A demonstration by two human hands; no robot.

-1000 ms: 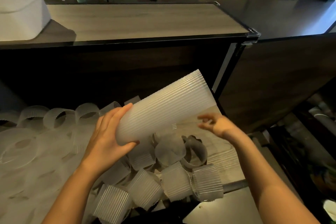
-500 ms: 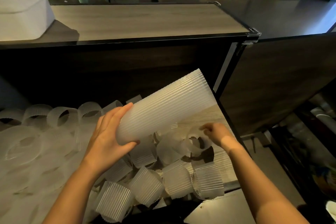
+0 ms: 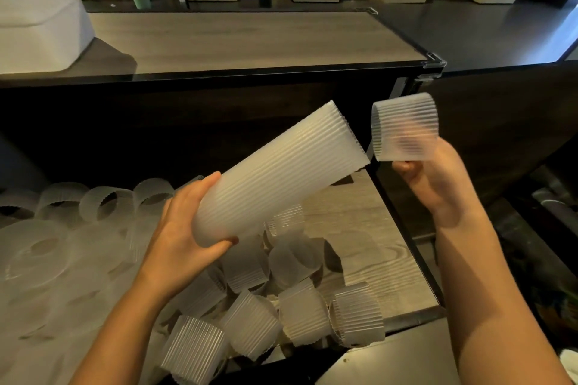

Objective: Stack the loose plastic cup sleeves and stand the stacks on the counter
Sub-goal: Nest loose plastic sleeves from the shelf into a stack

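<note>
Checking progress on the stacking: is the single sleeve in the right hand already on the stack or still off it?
Off. The single sleeve sits in the right hand just beyond the stack's wide end.

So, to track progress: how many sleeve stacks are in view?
1: the stack tilted in the left hand, beside the single sleeve in the right hand. None stands on the counter; the shelf's blurred left side may hide others.

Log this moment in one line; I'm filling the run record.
left hand: grips sleeve stack, tilted | right hand: holds single sleeve beside stack's open end | step: not yet nested
</note>
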